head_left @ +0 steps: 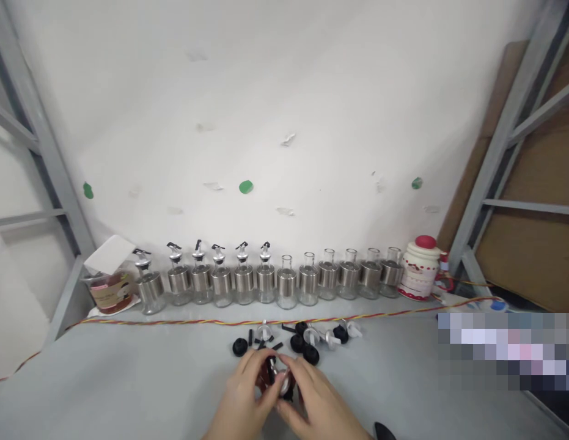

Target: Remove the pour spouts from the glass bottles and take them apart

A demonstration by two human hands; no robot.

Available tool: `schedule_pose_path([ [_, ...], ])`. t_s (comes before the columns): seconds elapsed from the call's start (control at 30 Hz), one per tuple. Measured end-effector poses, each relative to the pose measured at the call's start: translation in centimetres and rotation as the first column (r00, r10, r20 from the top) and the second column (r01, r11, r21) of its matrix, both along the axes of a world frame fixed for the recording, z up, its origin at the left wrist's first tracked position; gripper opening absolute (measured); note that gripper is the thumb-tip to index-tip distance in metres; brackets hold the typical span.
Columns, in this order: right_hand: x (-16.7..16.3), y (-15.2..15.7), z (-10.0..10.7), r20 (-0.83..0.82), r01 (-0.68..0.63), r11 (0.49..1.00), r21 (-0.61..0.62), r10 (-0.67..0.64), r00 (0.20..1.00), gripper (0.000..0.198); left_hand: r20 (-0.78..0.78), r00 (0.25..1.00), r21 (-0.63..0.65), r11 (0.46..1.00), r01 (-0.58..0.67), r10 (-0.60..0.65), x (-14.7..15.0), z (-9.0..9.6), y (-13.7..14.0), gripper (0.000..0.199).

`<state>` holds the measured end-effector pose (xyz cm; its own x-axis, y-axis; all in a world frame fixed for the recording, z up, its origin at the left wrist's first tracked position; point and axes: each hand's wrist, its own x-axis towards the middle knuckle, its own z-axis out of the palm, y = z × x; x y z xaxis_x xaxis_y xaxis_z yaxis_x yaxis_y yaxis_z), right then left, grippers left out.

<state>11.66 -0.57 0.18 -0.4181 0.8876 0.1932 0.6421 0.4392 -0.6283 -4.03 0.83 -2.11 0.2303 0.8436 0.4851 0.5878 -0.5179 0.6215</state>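
Low in the middle of the view, my left hand (247,394) and my right hand (312,397) are closed together round a small silver and black pourer top (281,382). Fingers of both hands hide much of it. Just beyond them on the grey table lie loose pourer parts: a black stopper (240,347), a clear plastic piece (264,331), more black stoppers (310,354) and short black strips (250,337). Against the wall stands a row of glass bottles with steel bands. Those on the left, such as one bottle (222,286), carry pourer tops; those on the right, such as another bottle (308,286), have bare necks.
A twisted red and yellow wire (192,321) runs across the table. A lidded tub (110,292) stands at the left end of the row, a white and red jar (420,272) at the right. A black object (384,431) lies near the front edge. Grey metal frames flank the table.
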Motion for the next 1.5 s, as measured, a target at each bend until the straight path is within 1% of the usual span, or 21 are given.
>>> schedule_pose_path([
  [0.07,-0.3,-0.1,-0.2,0.003,0.049,0.998,0.028,-0.049,0.999,0.033,-0.074,0.997,0.119,0.993,-0.001,0.009,-0.1,0.0,-0.1,0.025],
  [0.17,-0.4,-0.2,-0.5,0.02,0.06,0.998,0.033,-0.061,0.998,0.02,-0.186,0.982,0.269,0.961,0.069,-0.018,-0.3,-0.2,-0.2,0.034],
  [0.23,-0.3,-0.2,-0.6,0.025,0.045,0.999,0.021,-0.045,0.999,0.017,-0.254,0.967,0.332,0.936,0.118,-0.031,-0.5,-0.4,-0.3,0.037],
  [0.3,-0.2,-0.2,-0.6,0.023,0.029,1.0,0.012,-0.029,0.999,0.019,-0.313,0.95,0.391,0.91,0.139,-0.011,-0.6,-0.4,-0.4,0.038],
  [0.4,0.0,-0.1,-0.2,0.012,-0.016,1.0,-0.015,0.017,1.0,0.013,-0.413,0.909,0.493,0.852,0.174,0.054,-0.7,0.3,-0.4,0.034],
  [0.5,0.2,-0.1,0.3,-0.091,-0.102,0.99,-0.099,0.093,0.991,0.007,-0.496,0.858,0.593,0.773,0.225,0.13,-0.7,1.2,-0.4,0.031],
  [0.53,0.2,-0.1,0.5,-0.137,-0.131,0.982,-0.132,0.113,0.984,0.006,-0.509,0.849,0.606,0.76,0.234,0.144,-0.7,1.3,-0.5,0.03],
  [0.57,0.2,-0.1,0.6,-0.18,-0.155,0.975,-0.16,0.125,0.976,0.007,-0.514,0.845,0.603,0.762,0.235,0.146,-0.7,1.4,-0.5,0.029],
  [0.63,0.2,-0.2,0.7,-0.251,-0.179,0.965,-0.192,0.128,0.96,0.007,-0.497,0.861,0.56,0.798,0.223,0.108,-0.5,1.2,-0.5,0.027],
  [0.77,0.1,-0.2,0.6,-0.362,-0.19,0.956,-0.225,0.099,0.927,0.005,-0.373,0.928,0.389,0.907,0.158,-0.001,0.0,0.5,-0.4,0.028],
  [0.83,0.1,-0.1,0.5,-0.405,-0.185,0.952,-0.243,0.074,0.911,0.005,-0.314,0.948,0.296,0.945,0.139,-0.041,0.3,0.4,-0.4,0.029],
  [0.87,0.1,-0.1,0.4,-0.422,-0.179,0.952,-0.25,0.06,0.905,0.005,-0.29,0.955,0.262,0.955,0.14,-0.061,0.5,0.4,-0.4,0.029],
  [1.0,0.0,0.0,0.3,-0.451,-0.157,0.951,-0.267,0.021,0.892,0.01,-0.193,0.976,0.212,0.966,0.146,-0.105,0.7,0.5,-0.6,0.03],
  [1.13,-0.2,0.0,0.3,-0.467,-0.146,0.951,-0.274,0.001,0.884,0.015,-0.109,0.989,0.144,0.983,0.114,-0.099,0.9,0.5,-0.8,0.031],
  [1.23,-0.4,0.1,0.1,-0.462,-0.138,0.953,-0.27,-0.002,0.887,0.014,-0.068,0.995,0.085,0.993,0.08,-0.074,1.1,0.4,-0.8,0.032],
  [1.3,-0.5,0.1,0.0,-0.46,-0.138,0.955,-0.261,0.003,0.888,0.012,-0.056,0.997,0.067,0.996,0.061,-0.057,1.2,0.5,-0.8,0.033],
  [1.4,-0.4,0.1,0.1,-0.438,-0.129,0.968,-0.215,0.023,0.899,0.009,-0.06,0.997,0.061,0.997,0.045,-0.041,0.8,0.8,-0.6,0.028],
  [1.5,0.0,-0.1,0.6,-0.32,-0.049,0.994,-0.095,0.016,0.947,0.005,-0.105,0.994,0.028,1.0,0.005,-0.002,0.2,1.3,-0.4,0.023],
])
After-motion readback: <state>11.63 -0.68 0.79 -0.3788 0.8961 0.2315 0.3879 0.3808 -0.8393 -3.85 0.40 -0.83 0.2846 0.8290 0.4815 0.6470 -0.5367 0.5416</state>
